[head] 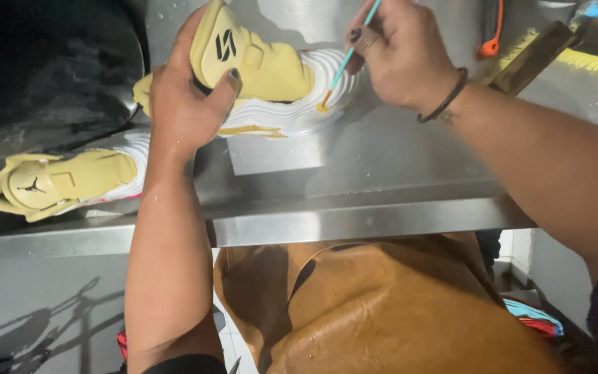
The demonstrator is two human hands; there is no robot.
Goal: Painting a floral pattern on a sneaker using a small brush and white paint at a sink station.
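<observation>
At a stainless-steel workbench (382, 159), I steady a yellow-and-white high-top sneaker (271, 76) with my left hand (185, 104) while my right hand (399, 52) works a thin teal-handled paintbrush (351, 48) along its white ribbed sole. The left hand's fingers are wrapped around the shoe's heel and collar, thumb pressed against the yellow upper, a grip that appears meant to keep the shoe lying on its side with the sole edge turned toward the brush. The right hand's fingers are pinched on the brush handle much as one holds a pen, the bristle tip (322, 106) touching the sole near the forefoot; the tip shows a yellowish-orange tint. A dark band circles the right wrist.

The sneaker rests toward the far part of the bench, in front of me and between both hands. Its mate, a second yellow sneaker (57, 183), lies on its side at the left, well apart from the brush, apparently set aside out of the working area. A wooden-handled scrub brush with yellow bristles (555, 52) lies at the upper right, near an orange-ended tool (493, 41) whose kind I cannot make out. A tan leather apron (382, 312) covers my front below the bench edge.
</observation>
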